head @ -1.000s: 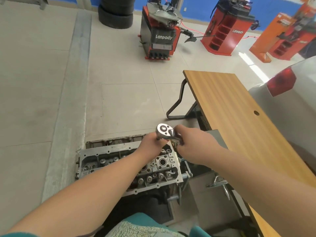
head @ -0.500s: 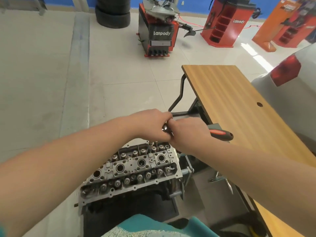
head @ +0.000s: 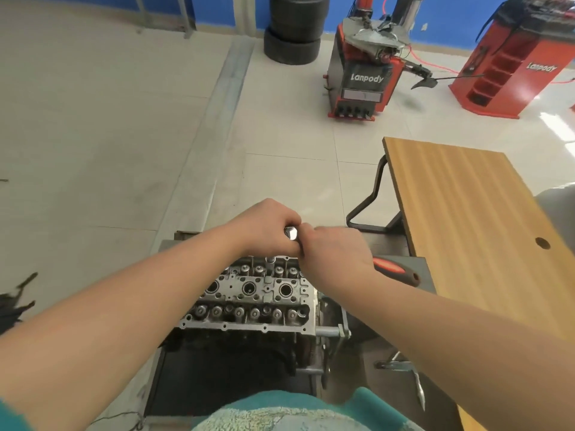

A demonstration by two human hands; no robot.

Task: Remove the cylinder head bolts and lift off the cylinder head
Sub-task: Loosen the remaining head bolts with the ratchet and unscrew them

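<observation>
Hands [head: 273, 228] stay clamped on ratchet [head: 393, 270] above cylinder head [head: 249, 293].

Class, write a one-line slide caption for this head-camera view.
Both hands, left and right, grip a ratchet wrench above the cylinder head.

Bare forearms, a teal sleeve [head: 9, 415] edge, and teal clothing [head: 311, 412] below.

The word "Lanpody" stands in white letters on the dark front panel of the red tyre changer [head: 362, 79], well beyond the fingers [head: 287, 220] of the two hands and to their right. The same "Lanpody" stands in white on the slanted face of the red wheel balancer [head: 541, 67], farther off to the right. A pale plate under the first logo is too blurred to read.
</observation>
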